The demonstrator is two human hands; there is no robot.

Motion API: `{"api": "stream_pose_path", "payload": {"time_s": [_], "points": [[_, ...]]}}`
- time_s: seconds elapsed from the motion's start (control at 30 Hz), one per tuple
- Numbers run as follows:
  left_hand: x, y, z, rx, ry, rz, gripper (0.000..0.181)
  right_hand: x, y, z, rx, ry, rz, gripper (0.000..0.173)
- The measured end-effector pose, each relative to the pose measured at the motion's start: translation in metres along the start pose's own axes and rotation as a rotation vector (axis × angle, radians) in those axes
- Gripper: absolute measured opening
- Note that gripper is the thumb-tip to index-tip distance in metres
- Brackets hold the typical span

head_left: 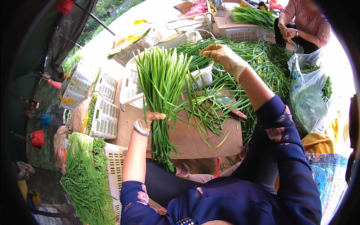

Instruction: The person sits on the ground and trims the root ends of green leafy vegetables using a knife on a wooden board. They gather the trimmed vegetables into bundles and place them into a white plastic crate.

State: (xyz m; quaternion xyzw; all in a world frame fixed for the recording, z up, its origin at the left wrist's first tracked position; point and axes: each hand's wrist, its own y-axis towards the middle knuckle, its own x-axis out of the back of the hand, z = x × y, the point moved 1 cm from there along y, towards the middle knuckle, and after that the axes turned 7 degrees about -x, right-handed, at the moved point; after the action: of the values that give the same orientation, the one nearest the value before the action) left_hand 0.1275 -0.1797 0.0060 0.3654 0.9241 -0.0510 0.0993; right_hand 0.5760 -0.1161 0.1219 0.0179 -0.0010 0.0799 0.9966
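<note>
My left hand (152,119), in a thin tan glove, grips a thick bunch of long green leafy stalks, likely garlic chives (161,81), around its lower middle; the pale cut ends point up and the leaves hang down. Raised beyond the board, my gloved right hand (218,53) has its fingers curled near the thumb; whether a stalk is between them I cannot tell. Loose leaves and trimmings (209,112) lie on the brown board (194,140) before me. A knife's riveted handle (239,114) rests at the board's right, its blade partly covered by leaves.
White plastic crates (105,118) stand at the left and far side. Banded green bunches (84,168) lie at lower left. A large heap of leaves (253,62) spreads at right, beside a filled clear plastic bag (308,98). Another person (305,25) sits at upper right.
</note>
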Motion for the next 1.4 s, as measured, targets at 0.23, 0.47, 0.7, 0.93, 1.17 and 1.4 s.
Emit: {"api": "stream_pose_path", "payload": {"time_s": [0.23, 0.47, 0.7, 0.93, 1.17, 1.4], "points": [[-0.04, 0.015, -0.016, -0.008, 0.213, -0.076, 0.047, -0.002, -0.011, -0.002, 0.002, 0.118, 0.024, 0.037], [-0.007, -0.001, 0.006, 0.043, 0.584, 0.094, 0.056, -0.048, -0.01, 0.0, -0.079, -0.006, -0.051, 0.041], [-0.017, 0.006, 0.0, 0.018, 0.107, 0.003, 0.047, -0.011, -0.008, 0.033, 0.133, 0.002, -0.141, 0.032], [-0.089, 0.021, -0.046, -0.028, 0.159, -0.034, 0.048, 0.076, -0.02, 0.061, 0.289, 0.151, -0.419, 0.025], [-0.005, -0.025, -0.012, -0.006, 0.051, 0.036, 0.048, 0.17, -0.023, 0.067, 0.771, 0.754, -0.864, 0.01], [-0.035, 0.004, -0.049, -0.023, 0.106, 0.06, 0.037, 0.147, -0.015, 0.01, 0.365, -0.412, -0.597, 0.018]]}}
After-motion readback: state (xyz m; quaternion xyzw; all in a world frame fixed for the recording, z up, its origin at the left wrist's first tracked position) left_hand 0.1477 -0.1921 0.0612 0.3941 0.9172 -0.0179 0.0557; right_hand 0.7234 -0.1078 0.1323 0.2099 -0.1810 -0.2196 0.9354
